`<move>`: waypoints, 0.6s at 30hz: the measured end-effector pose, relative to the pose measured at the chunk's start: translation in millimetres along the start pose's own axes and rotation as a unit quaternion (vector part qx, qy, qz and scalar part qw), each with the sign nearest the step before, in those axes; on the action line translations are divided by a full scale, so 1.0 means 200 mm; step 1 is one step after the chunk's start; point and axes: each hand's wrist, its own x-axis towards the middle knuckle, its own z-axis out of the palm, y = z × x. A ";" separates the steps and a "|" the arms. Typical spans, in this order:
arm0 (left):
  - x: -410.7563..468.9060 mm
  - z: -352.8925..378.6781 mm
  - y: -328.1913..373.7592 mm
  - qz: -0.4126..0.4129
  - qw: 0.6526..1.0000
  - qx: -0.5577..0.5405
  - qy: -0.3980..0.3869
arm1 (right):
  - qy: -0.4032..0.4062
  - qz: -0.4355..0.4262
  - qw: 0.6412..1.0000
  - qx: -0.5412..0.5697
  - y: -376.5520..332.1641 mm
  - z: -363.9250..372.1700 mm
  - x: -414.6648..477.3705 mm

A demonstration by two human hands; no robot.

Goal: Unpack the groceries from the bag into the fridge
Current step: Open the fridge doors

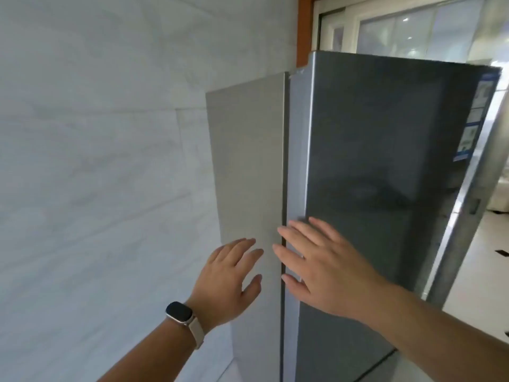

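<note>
Just ahead stands the shut fridge door (385, 161). Its left edge runs up and down under the right hand (325, 268), spread flat. The left hand (228, 277) is beside it, open and empty.

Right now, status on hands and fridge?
Left hand open, near side panel; right hand open, at edge of fridge door. Door looks shut. No bag in view.

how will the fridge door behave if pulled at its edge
Probably rigid: the fridge door is a flat panel, so it should swing as one piece. Its glossy face looks slippery, so the right hand likely needs the edge.
</note>
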 end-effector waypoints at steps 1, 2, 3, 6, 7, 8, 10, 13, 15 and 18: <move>0.03 0.02 -0.02 0.008 1.000 -0.025 0.010 | 0.011 0.005 1.000 -0.010 0.01 0.01 0.01; 0.07 0.04 -0.04 0.012 0.998 -0.051 0.020 | 0.018 0.014 1.000 -0.007 0.02 0.00 0.03; 0.11 0.08 -0.06 0.031 0.997 -0.065 0.041 | 0.032 0.021 0.999 -0.018 0.03 0.01 0.04; 0.24 0.20 -0.14 0.076 0.989 -0.100 0.081 | 0.060 0.040 0.995 -0.065 0.02 0.04 0.06; 0.28 0.24 -0.16 0.085 0.986 -0.113 0.091 | 0.064 0.044 0.994 -0.082 0.02 0.06 0.07; 0.32 0.28 -0.18 0.097 0.982 -0.125 0.102 | 0.072 0.047 0.991 -0.101 0.02 0.08 0.07; 0.39 0.35 -0.21 0.124 0.975 -0.146 0.116 | 0.071 0.058 0.986 -0.136 0.01 0.11 0.08; 0.47 0.43 -0.25 0.170 0.954 -0.190 0.159 | 0.068 0.088 0.978 -0.174 -0.03 0.15 0.11; 0.51 0.48 -0.26 0.192 0.938 -0.218 0.189 | 0.062 0.111 0.972 -0.196 -0.06 0.17 0.13; 0.54 0.56 -0.23 0.204 0.917 -0.253 0.230 | 0.052 0.147 0.964 -0.215 -0.09 0.19 0.14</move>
